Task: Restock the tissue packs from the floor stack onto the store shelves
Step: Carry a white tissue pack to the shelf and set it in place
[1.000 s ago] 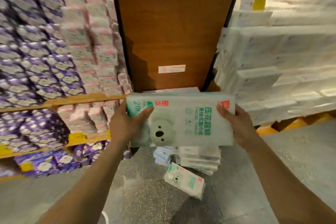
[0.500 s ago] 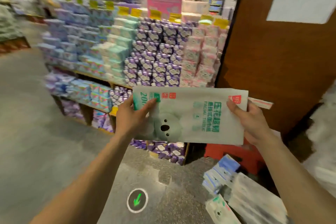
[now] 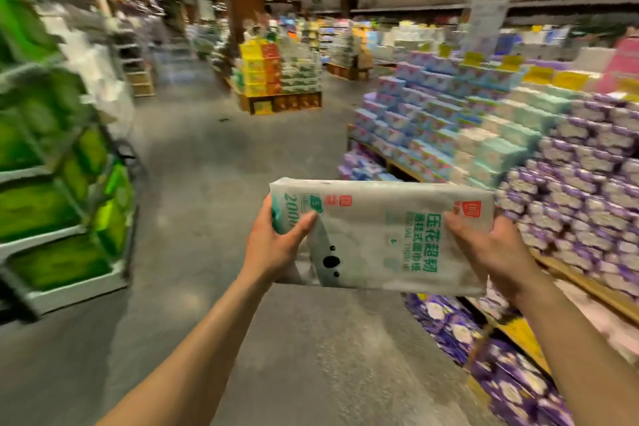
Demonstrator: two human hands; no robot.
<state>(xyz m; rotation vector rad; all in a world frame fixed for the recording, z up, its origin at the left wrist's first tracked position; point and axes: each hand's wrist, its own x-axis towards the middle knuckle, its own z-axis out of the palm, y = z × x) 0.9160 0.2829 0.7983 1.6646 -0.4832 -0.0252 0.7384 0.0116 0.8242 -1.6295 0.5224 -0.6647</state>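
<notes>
Place: a big shop, like a supermarket.
Shelves: at 3 o'clock, long wooden shelves [image 3: 587, 283] hold packs [image 3: 432, 107] in blue, green and purple, row on row.
Tags: yellow price tags [image 3: 539, 74] sit on top of the rows at 1 o'clock.
Floor: a wide grey floor [image 3: 214, 183] runs away to 12 o'clock.
Far stack: yellow and orange boxes [image 3: 261, 69] at 12 o'clock.
Left side: a blurry rack [image 3: 79, 289] of green goods at 9 o'clock.

Left hand [image 3: 276, 247], right hand [image 3: 501, 252], seemingly bare forearms.

Glossy plastic-wrapped tissue pack [image 3: 377, 235], matt speckled concrete floor [image 3: 214, 183], wooden shelves [image 3: 587, 287]
</notes>
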